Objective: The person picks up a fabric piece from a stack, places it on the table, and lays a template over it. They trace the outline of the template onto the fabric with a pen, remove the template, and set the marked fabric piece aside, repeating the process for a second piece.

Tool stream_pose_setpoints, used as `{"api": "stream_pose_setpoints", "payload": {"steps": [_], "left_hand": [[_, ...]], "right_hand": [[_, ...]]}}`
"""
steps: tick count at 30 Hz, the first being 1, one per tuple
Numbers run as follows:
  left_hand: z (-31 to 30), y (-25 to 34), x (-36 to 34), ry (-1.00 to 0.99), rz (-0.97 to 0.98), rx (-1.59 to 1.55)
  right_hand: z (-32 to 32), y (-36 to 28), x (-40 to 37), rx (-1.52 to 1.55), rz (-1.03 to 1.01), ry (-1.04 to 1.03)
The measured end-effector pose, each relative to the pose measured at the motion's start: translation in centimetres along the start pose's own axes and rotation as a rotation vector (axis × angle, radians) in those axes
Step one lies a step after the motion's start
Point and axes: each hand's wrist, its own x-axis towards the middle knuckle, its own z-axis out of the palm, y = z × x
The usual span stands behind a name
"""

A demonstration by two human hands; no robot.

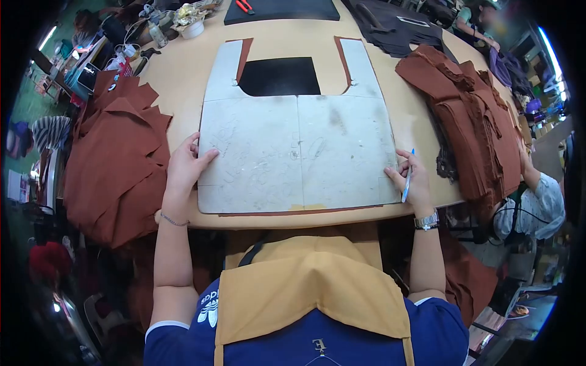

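Stretching across the workroom, 1 tan table (174,67) is leaving bare strips on 2 sides of 1 whitish template (262,146), whose lower edge is lying just inside the table's near edge. Rust-brown material is peeking out under it (at the cutout and along the bottom). 2 rust-brown piles are flanking it well apart: the left pile (116,165) is drooping over the table's edge, the right pile (467,116) is lying near dark cloth (390,27). 1 black board (284,12) is occupying the far end. 2 hands are touching the template's opposite edges: the left hand (188,160) is spreading thumb from fingers; the right hand (417,178) is pinching 1 blue-and-white pen (407,183), thumb meeting the template. 1 pair of red handles (245,6) is resting on the board.
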Motion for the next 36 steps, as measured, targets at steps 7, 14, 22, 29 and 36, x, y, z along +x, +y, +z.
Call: {"api": "stream_pose_setpoints", "payload": {"steps": [7, 14, 22, 29, 36], "left_hand": [[-0.1, 0.6, 0.0, -0.013, 0.014, 0.020], [-0.2, 0.6, 0.2, -0.027, 0.017, -0.004], [-1.2, 2.4, 0.2, -0.036, 0.035, 0.457], [-0.4, -3.2, 1.8, -0.048, 0.095, -0.042], [-0.9, -2.9, 1.8, -0.022, 0.104, 0.103]], "right_hand": [[-0.1, 0.3, 0.5, -0.019, 0.034, -0.001], [0.2, 0.8, 1.1, 0.008, 0.036, -0.011], [-0.5, 1.9, 1.8, -0.113, -0.154, -0.012], [-0.9, 3.1, 1.1, 0.430, 0.073, 0.088], [-0.1, 3.2, 1.3, 0.282, 0.005, 0.040]]}}
